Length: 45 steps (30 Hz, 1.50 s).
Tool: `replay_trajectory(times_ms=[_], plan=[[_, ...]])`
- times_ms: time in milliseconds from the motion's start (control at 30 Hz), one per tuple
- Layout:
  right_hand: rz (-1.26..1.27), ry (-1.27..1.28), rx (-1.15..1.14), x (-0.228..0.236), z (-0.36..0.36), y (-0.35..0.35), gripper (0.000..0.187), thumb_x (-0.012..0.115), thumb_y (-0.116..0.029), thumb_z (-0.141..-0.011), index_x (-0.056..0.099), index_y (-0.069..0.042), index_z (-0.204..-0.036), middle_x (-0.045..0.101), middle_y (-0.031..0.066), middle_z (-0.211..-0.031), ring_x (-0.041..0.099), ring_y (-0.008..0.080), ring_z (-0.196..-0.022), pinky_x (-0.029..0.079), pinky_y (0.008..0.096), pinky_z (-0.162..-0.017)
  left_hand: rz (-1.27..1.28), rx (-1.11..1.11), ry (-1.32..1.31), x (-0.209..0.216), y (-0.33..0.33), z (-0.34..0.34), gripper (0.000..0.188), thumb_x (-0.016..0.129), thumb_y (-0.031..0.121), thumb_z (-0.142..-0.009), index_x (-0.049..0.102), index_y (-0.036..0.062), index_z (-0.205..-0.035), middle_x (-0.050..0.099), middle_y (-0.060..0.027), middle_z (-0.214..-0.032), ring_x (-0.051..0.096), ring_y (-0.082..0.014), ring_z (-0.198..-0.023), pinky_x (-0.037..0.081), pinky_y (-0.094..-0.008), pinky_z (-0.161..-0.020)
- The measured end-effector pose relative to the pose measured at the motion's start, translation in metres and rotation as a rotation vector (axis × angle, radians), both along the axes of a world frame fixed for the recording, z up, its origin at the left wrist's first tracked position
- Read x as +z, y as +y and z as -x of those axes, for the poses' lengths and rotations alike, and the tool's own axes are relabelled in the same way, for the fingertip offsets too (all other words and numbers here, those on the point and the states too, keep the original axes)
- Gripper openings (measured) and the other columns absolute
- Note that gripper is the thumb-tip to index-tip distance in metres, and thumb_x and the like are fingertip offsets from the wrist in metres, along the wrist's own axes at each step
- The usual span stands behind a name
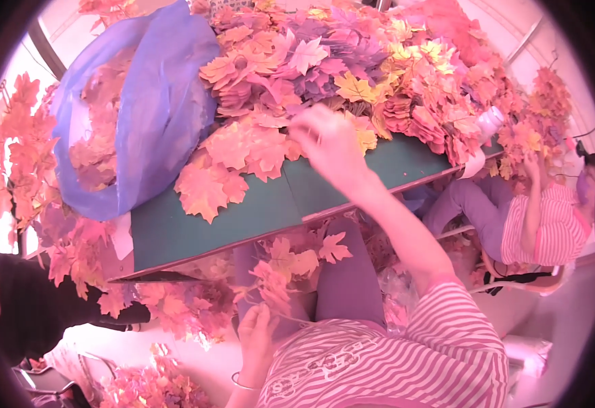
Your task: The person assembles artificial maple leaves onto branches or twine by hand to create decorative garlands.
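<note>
Over my lap, my left hand (pixel 256 328) is closed around the thin stem of a sprig of artificial maple leaves (pixel 277 277), its orange leaves fanning out above my fingers. Stretched forward over the table, my right hand (pixel 330 144) has its thumb and fingers pinched together at the edge of a spread of loose orange maple leaves (pixel 243 146). What sits between those fingertips is too small to make out. One more orange leaf cluster (pixel 209 187) lies flat at the spread's near left end, on the green tabletop (pixel 243 224).
A large heap of red, purple and yellow leaves (pixel 338 61) covers the table's far side. On the left stands a blue plastic bag (pixel 168 102) with leaves inside. A seated person (pixel 545 224) in a striped shirt is at the right; dark clothing (pixel 32 306) shows at the left.
</note>
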State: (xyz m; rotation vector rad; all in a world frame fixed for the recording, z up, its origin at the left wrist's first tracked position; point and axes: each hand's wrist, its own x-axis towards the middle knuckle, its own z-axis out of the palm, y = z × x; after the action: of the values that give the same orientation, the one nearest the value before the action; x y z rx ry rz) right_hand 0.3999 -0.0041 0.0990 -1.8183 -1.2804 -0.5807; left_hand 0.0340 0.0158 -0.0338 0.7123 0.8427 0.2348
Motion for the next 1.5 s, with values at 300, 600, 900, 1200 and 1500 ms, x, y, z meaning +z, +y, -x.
replay_trajectory(times_ms=[300,600,900,1200,1500], plan=[[-0.353,0.291,-0.063,0.018,-0.091,0.01,0.012,0.073,-0.009,-0.087,0.07,0.002,-0.083,0.07,0.0049,-0.078,0.062,0.0109,-0.07,0.05,0.0278,-0.068,-0.075,0.113,-0.115,0.019,0.007,-0.022,0.011,0.058,0.015,-0.105,0.06,0.0063,-0.111,0.064,-0.0002,-0.097,0.066,-0.0129,-0.093,0.057,-0.0272,-0.084],[-0.105,0.789,-0.09,0.01,-0.091,-0.034,0.017,0.071,-0.012,-0.092,0.068,-0.008,-0.108,0.069,0.0003,-0.086,0.062,0.005,-0.081,0.047,0.0223,-0.07,-0.072,0.095,-0.101,0.025,-0.002,-0.036,0.014,0.055,0.012,-0.105,0.056,0.0023,-0.115,0.065,-0.0052,-0.101,0.065,-0.0145,-0.093,0.057,-0.0329,-0.088],[-0.174,0.015,-0.284,0.0,-0.047,-0.034,0.023,0.076,-0.008,-0.082,0.07,-0.003,-0.103,0.067,0.0142,-0.091,0.066,0.0324,-0.093,0.052,0.0416,-0.079,-0.144,0.111,-0.128,0.028,-0.006,-0.037,0.014,0.051,0.015,-0.108,0.055,0.0032,-0.112,0.063,-0.0047,-0.1,0.064,-0.0141,-0.094,0.056,-0.0327,-0.089],[-0.128,-0.18,-0.136,0.01,-0.024,-0.025,0.009,0.076,-0.003,-0.081,0.069,-0.001,-0.087,0.067,0.0071,-0.085,0.065,0.0197,-0.085,0.051,0.0324,-0.074,-0.193,0.105,-0.088,0.034,-0.005,-0.042,0.021,0.052,0.02,-0.108,0.06,0.0013,-0.1,0.056,-0.0007,-0.093,0.053,-0.0093,-0.086,0.047,-0.0254,-0.081],[0.521,0.501,0.911,-0.017,0.168,-0.061,0.019,0.067,-0.006,-0.08,0.066,-0.008,-0.098,0.061,0.0116,-0.087,0.065,0.0306,-0.082,0.054,0.0381,-0.068,-0.237,0.106,-0.123,0.038,-0.023,-0.043,0.009,0.064,0.012,-0.1,0.064,0.0036,-0.102,0.066,0.0016,-0.088,0.06,-0.0025,-0.079,0.047,-0.018,-0.064]])
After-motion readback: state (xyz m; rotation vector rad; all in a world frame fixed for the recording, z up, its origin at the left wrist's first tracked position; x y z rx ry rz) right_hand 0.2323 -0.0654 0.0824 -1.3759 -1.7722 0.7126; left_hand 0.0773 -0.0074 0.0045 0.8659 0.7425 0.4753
